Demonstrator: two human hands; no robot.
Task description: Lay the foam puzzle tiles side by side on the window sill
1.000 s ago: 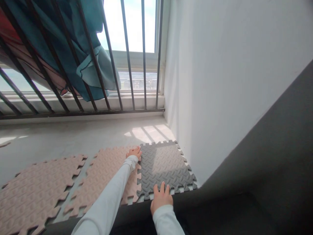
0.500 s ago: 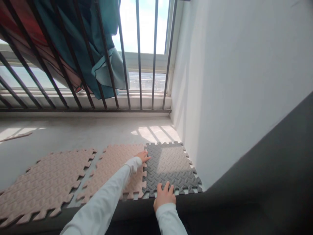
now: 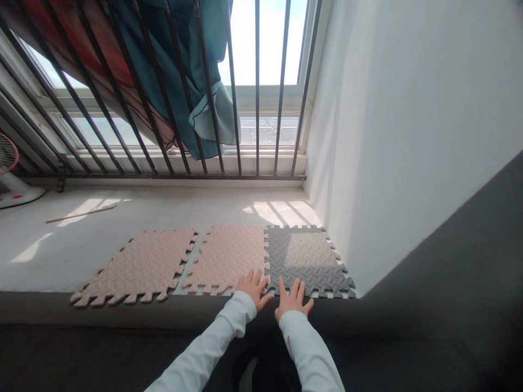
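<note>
My left hand (image 3: 253, 288) lies with fingers spread at the front right corner of the middle pink foam mat tile (image 3: 231, 256), by its seam with the grey foam mat tile (image 3: 306, 256). On the grey tile's front edge rests my right hand (image 3: 293, 298), its fingers also apart. The pink and grey tiles meet along their toothed edges. Farther left lies a second pink foam mat tile (image 3: 141, 261), separated from the middle one by a narrow gap. Its front teeth stick out past the ledge's edge.
The tiles lie on a pale window ledge (image 3: 155, 204). Black railing bars (image 3: 257, 109) stand behind, with teal and red cloth (image 3: 163, 71) beyond them. A white wall (image 3: 392, 136) closes the right side. A thin stick (image 3: 81, 214) and a fan (image 3: 18, 188) are at the left.
My left hand has slid nearer along the seam to the tiles' front edge, beside my right hand. The view has shifted left, bringing the fan into sight.
</note>
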